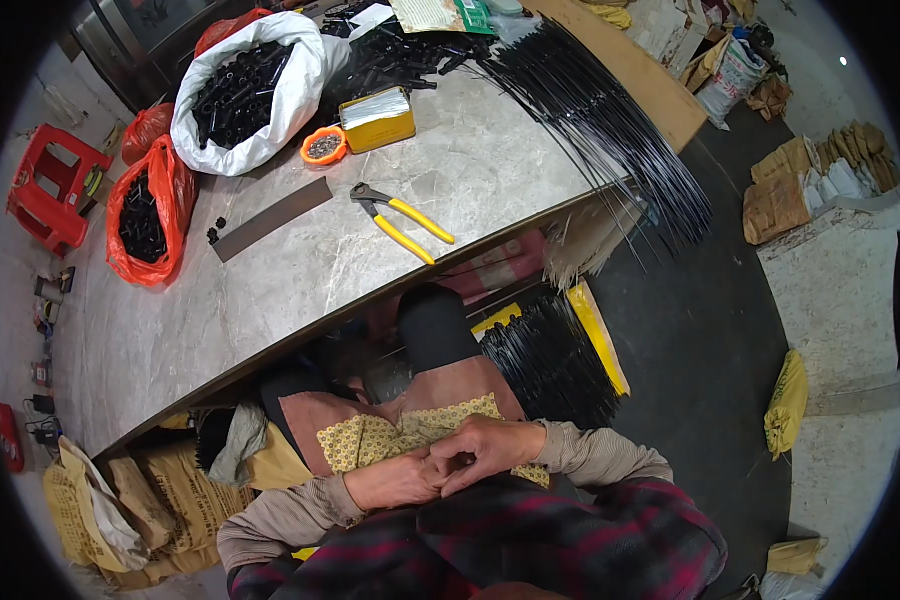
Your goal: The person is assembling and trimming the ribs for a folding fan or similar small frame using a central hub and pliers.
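Over my lap, my left hand [398,481] and my right hand [488,446] are brought together, touching at the fingertips. The fingers of both are curled closed, and whatever may be between them is hidden. Beneath them lies a yellow patterned cloth [365,447] on a reddish-brown apron [460,385]. On the grey stone-look table [300,280] ahead rest yellow-handled pincers [400,220], apart from my hands. To their left is a flat dark metal strip [272,220], with a few small black pieces [216,231] by its end.
A white sack [188,140] and a red bag [175,225] hold black tubular parts. An orange dish [324,146] of small metal bits stands beside a yellow tin [378,122]. Long black rods [610,110] overhang the table's right edge; more rods [550,360] lie below. A red stool [55,185] stands left.
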Demonstrator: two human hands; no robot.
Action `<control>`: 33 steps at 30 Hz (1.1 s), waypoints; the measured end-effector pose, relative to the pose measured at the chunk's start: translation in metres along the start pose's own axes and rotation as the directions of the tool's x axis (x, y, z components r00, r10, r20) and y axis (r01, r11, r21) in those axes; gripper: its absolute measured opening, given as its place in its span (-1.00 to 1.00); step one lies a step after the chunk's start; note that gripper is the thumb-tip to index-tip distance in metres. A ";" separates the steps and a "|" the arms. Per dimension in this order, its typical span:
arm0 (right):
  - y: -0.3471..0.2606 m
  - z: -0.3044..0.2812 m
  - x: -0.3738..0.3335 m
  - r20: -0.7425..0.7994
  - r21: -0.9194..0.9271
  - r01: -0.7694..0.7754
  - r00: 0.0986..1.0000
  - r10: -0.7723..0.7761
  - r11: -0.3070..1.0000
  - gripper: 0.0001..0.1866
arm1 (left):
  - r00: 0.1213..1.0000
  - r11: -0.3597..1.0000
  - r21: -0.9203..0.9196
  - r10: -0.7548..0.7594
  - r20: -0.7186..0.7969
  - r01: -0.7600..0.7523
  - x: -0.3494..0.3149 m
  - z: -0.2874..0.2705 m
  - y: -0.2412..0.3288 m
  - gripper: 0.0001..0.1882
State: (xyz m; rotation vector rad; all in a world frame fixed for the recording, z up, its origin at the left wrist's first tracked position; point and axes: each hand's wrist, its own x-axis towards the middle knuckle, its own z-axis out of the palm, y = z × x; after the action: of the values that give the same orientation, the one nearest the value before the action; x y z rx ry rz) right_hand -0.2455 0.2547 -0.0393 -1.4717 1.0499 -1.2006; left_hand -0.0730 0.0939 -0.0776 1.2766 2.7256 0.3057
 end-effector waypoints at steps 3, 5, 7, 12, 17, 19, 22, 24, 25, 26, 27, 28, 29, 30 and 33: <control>-0.003 -0.002 0.001 0.003 -0.064 -0.042 0.999 0.042 0.997 -0.74 | 0.999 0.986 -0.167 -0.012 0.038 0.018 0.000 0.003 -0.001 -0.65; -0.009 -0.003 0.003 0.043 -0.006 -0.135 0.990 0.135 0.991 -0.73 | 0.997 0.997 -0.072 -0.029 -0.072 0.023 0.004 -0.002 -0.001 -0.69; -0.001 0.002 0.002 0.024 -0.006 -0.084 0.996 0.084 0.996 -0.73 | 0.996 1.000 -0.004 -0.019 -0.082 0.019 0.005 -0.013 -0.001 -0.70; 0.001 0.000 0.003 0.022 0.019 -0.028 0.999 0.028 0.999 -0.72 | 1.000 0.998 0.052 0.021 0.011 -0.021 0.001 -0.005 -0.002 -0.71; 0.000 0.000 0.002 0.003 -0.084 -0.014 1.000 0.014 0.996 -0.74 | 0.999 0.952 -0.304 -0.039 -0.024 0.030 -0.002 0.005 -0.003 -0.71; 0.001 0.004 0.003 -0.012 -0.043 -0.001 1.000 0.001 0.999 -0.72 | 0.996 0.987 -0.157 -0.044 -0.080 0.031 0.000 -0.002 -0.001 -0.71; 0.003 0.005 0.004 -0.028 0.000 0.016 0.999 -0.016 1.000 -0.71 | 0.997 0.999 -0.044 -0.026 -0.074 0.023 0.000 -0.008 -0.002 -0.68; 0.001 0.002 0.005 -0.023 0.001 0.021 1.000 -0.021 1.000 -0.70 | 1.000 0.997 -0.080 -0.013 -0.013 0.012 -0.002 -0.012 -0.005 -0.66; -0.003 -0.001 0.005 -0.003 -0.028 -0.019 1.000 0.019 0.999 -0.72 | 1.000 0.995 -0.102 0.019 0.010 -0.018 -0.003 -0.014 -0.006 -0.65; -0.005 -0.003 0.005 0.016 -0.057 -0.058 0.998 0.059 0.997 -0.74 | 0.998 0.991 -0.124 0.052 0.032 -0.048 -0.003 -0.016 -0.007 -0.64; -0.004 -0.003 0.005 0.018 -0.057 -0.058 0.998 0.059 0.997 -0.74 | 0.998 0.991 -0.123 0.050 0.031 -0.046 -0.004 -0.012 -0.008 -0.64; 0.000 -0.002 0.005 0.014 -0.033 -0.081 0.997 0.081 0.996 -0.74 | 0.999 0.962 -0.272 0.006 -0.042 -0.017 -0.003 -0.008 -0.010 -0.62; 0.003 -0.002 0.004 0.011 -0.008 -0.103 0.995 0.103 0.995 -0.74 | 0.993 0.910 -0.415 -0.049 -0.108 0.000 -0.003 -0.006 -0.010 -0.59; 0.008 0.000 0.004 0.013 -0.009 -0.102 0.995 0.103 0.995 -0.74 | 0.993 0.910 -0.414 -0.050 -0.109 0.000 -0.002 -0.003 -0.010 -0.59; 0.030 -0.001 0.004 -0.009 0.234 -0.223 0.973 0.231 0.946 -0.70 | 0.982 0.904 -0.426 -0.057 -0.181 -0.026 0.006 -0.031 -0.015 -0.46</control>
State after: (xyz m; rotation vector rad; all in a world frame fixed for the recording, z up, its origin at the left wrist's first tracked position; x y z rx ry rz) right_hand -0.2473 0.2452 -0.0679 -1.1202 1.0345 -1.1448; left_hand -0.0938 0.0845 -0.0511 1.1462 2.5977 1.0092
